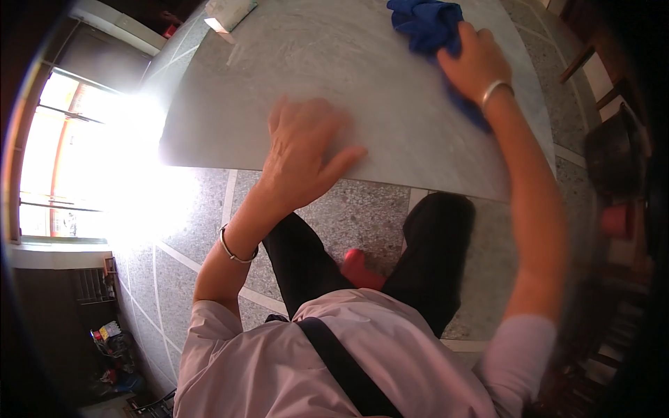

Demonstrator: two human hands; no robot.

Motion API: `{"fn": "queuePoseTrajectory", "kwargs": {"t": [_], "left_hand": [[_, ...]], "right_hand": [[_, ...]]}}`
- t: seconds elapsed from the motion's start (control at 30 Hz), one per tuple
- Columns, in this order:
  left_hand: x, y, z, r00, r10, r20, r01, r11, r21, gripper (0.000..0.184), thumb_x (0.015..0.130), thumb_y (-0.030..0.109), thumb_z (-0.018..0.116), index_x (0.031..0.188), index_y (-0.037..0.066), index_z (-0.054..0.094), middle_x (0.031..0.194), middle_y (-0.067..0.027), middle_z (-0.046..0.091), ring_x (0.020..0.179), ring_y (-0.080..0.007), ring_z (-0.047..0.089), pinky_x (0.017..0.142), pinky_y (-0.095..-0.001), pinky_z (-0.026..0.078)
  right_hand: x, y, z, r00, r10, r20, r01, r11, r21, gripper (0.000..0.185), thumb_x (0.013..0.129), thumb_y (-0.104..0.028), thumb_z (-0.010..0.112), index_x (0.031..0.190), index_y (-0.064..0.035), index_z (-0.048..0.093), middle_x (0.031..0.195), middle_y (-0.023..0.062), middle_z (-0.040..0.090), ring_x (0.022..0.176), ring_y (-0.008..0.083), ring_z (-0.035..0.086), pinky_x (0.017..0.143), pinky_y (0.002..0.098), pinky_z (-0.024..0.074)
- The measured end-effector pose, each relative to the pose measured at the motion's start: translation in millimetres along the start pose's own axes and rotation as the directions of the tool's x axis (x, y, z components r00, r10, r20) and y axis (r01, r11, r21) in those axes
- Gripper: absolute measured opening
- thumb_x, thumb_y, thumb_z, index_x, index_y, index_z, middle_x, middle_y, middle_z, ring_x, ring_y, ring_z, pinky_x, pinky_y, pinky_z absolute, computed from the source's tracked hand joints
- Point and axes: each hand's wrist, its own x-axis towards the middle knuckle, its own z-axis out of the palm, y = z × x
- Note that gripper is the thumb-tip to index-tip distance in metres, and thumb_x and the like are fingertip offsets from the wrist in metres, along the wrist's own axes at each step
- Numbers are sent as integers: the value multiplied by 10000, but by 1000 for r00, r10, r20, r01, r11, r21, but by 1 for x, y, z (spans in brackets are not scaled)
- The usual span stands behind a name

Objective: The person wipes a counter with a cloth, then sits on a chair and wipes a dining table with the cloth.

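At the far right of the tabletop, my right hand [479,66] grips a crumpled blue cloth [426,22]. Part of the cloth hangs out below that hand, along the wrist. My left hand [303,150] is over the near edge of the grey tabletop [230,118], palm down, with the thumb stretched away from the fingers. Motion smears its fingertips, and I cannot tell whether they touch the surface. Faint swirling streaks mark the tabletop ahead of it.
A pale, box-like object [230,12] stands at the table's far left. Bright light comes through a window [66,153] on the left. Dark furniture [613,150] and a red container [617,219] are on the right. Beneath me is a speckled floor [348,216].
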Motion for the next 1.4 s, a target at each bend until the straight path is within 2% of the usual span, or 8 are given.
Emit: {"fn": "queuePoseTrajectory", "kwargs": {"t": [0.3,0.4,0.6,0.8,0.9,1.0,1.1,1.4], "left_hand": [[0,-1,10,997,-15,-72,18,999,34,393,844,314,559,1125,39,576,1101,-163,526,1099,-327,448,1057,-530,118],[-4,-2,8,993,28,-116,-15,994,111,386,830,351,565,1055,38,567,1062,-147,532,1035,-325,452,990,-494,228],[-7,-11,10,984,75,-164,-50,987,154,376,832,345,561,1045,35,565,1028,-135,543,1008,-306,458,942,-455,258],[2,-13,9,993,8,-116,5,994,109,395,828,353,568,1051,27,567,1028,-134,541,998,-302,460,940,-450,252],[-2,-12,9,995,-40,-86,45,997,59,412,852,310,557,1137,13,572,1094,-174,534,1089,-309,466,1063,-515,110],[-6,-10,8,995,-42,-87,49,995,83,404,853,311,556,1132,20,576,1088,-174,534,1084,-308,469,1062,-519,107],[-6,-18,12,983,55,-178,-27,987,156,392,820,344,583,1062,37,575,1004,-135,542,993,-305,461,939,-456,260],[-5,-15,9,986,63,-155,-45,992,115,354,799,327,608,1003,40,578,940,-134,531,960,-308,463,916,-452,269]], "right_hand": [[-3,1,1,1000,-2,-9,2,1000,14,529,746,-389,606,1188,-121,495,1023,193,539,928,366,564,767,434,476],[-2,2,1,1000,-6,-14,6,1000,12,530,746,-388,607,1188,-119,494,1023,193,538,927,366,564,765,435,476],[0,-2,-6,998,17,64,-16,1000,-25,503,773,-406,606,1179,-125,508,1070,169,535,986,309,565,803,425,491],[-3,-1,-1,1000,13,17,-13,999,37,519,748,-386,606,1178,-119,492,1015,191,535,922,367,562,760,434,477],[-3,0,1,1000,10,4,-10,999,41,512,748,-384,607,1172,-122,493,1013,189,535,926,367,561,763,437,476],[-2,-5,-8,995,46,91,-44,999,-17,502,781,-404,604,1188,-128,504,1087,158,528,1001,293,567,807,418,497],[-2,-4,-7,997,36,70,-34,999,-23,502,780,-403,605,1188,-128,504,1081,157,530,997,293,569,805,417,498],[-3,-5,-9,996,41,85,-39,999,-18,489,776,-402,605,1174,-135,512,1070,156,532,985,299,572,792,415,500]]}}
